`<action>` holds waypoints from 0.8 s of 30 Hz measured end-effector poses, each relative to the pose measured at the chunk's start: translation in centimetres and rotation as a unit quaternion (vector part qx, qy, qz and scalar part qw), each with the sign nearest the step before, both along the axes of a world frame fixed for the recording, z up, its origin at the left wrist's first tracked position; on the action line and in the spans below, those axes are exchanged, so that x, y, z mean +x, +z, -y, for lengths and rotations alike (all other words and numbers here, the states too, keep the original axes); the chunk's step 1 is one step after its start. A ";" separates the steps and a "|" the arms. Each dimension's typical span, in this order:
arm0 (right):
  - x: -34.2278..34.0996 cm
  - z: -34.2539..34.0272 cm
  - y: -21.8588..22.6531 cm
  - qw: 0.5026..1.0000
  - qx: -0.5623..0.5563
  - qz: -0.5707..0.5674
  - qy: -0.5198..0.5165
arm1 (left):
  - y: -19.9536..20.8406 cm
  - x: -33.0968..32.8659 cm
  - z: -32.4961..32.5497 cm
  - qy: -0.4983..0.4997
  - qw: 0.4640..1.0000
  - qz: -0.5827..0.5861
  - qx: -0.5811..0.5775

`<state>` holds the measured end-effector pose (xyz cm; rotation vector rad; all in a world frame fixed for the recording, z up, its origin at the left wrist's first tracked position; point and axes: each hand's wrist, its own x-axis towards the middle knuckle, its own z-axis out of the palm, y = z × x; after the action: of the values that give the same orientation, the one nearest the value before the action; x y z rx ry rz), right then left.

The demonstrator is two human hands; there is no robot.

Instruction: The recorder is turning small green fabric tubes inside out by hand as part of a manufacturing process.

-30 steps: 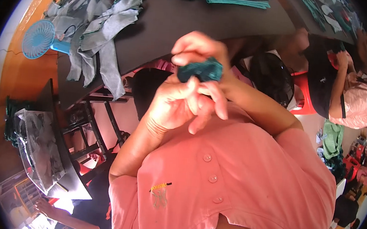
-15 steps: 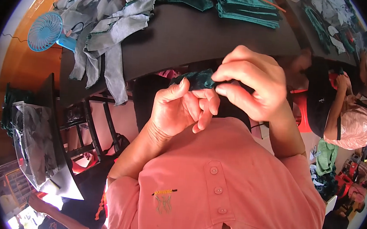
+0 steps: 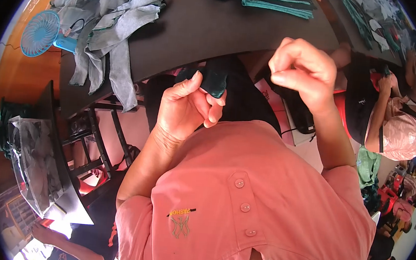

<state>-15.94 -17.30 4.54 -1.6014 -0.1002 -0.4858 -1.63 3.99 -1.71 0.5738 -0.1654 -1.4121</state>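
Observation:
A small piece of dark green velvet cloth (image 3: 215,83) is held in front of my chest by my left hand (image 3: 181,109). The thumb lies on top of it and the fingers curl beneath, so part of the cloth is hidden. Off to the right and apart from the cloth, my right hand (image 3: 306,73) is raised with thumb and forefinger pressed together. Whatever the pinch holds, if anything, is too small to see.
A dark table (image 3: 196,29) spans the far side. On it lie grey-backed cloth strips (image 3: 123,69), a folded green cloth stack (image 3: 275,2) and a blue fan (image 3: 40,33). Other people sit to the right, one in a patterned pink top (image 3: 401,130). A clear plastic bag (image 3: 34,160) stands left.
My right hand has pulled away from the cloth, up and to the right. My left hand keeps the cloth and has shifted slightly left in view.

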 end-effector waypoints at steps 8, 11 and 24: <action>1.9 -3.8 -1.7 0.875 -0.459 0.151 -0.035 | 0.9 -1.7 0.9 0.028 0.995 0.072 0.061; -0.2 -3.0 -2.6 0.921 -0.382 0.068 0.045 | 0.9 -1.7 0.3 0.107 0.982 0.133 0.084; 4.0 -4.9 -2.9 0.973 0.175 -0.153 -0.003 | 0.0 -3.8 1.2 0.052 0.854 0.518 0.002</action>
<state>-11.91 -12.42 1.60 -1.3112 0.2134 -0.2396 -5.39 2.75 -1.74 1.2886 -0.9745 -0.8648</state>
